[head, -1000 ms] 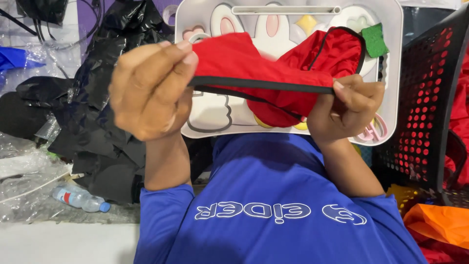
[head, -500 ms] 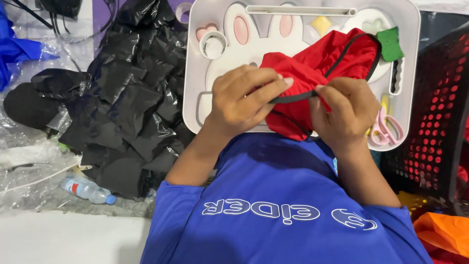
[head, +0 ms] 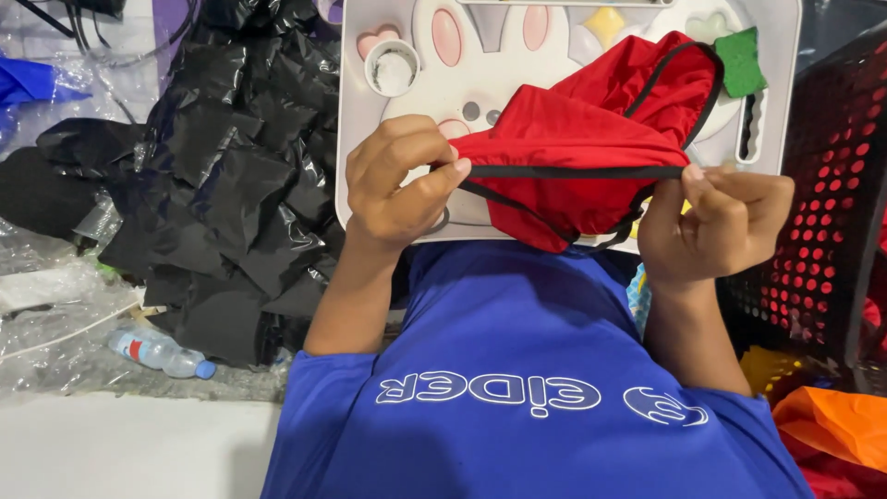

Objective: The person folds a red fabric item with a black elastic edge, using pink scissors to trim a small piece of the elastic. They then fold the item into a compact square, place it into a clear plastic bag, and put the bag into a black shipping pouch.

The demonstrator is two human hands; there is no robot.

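The left hand and the right hand hold a red fabric pouch with black trim between them, at the centre of the frame. Each grip is closed on the black edge band: the left pinches one end of it between thumb and fingers, the right pinches the other end, and the band runs taut and roughly level from hand to hand. The body of the pouch bunches above and below that line, partly resting on a white lap tray with a rabbit design that fills the upper middle of the frame. A small green tag shows at the pouch's upper right corner.

As a judgement, the handling looks to be in mid-course: the edge is stretched straight, but the rest of the cloth is still crumpled and not laid flat or folded.

Crumpled black plastic bags lie at the left, a plastic bottle at the lower left, and a black perforated basket stands at the right edge, with orange cloth below it.
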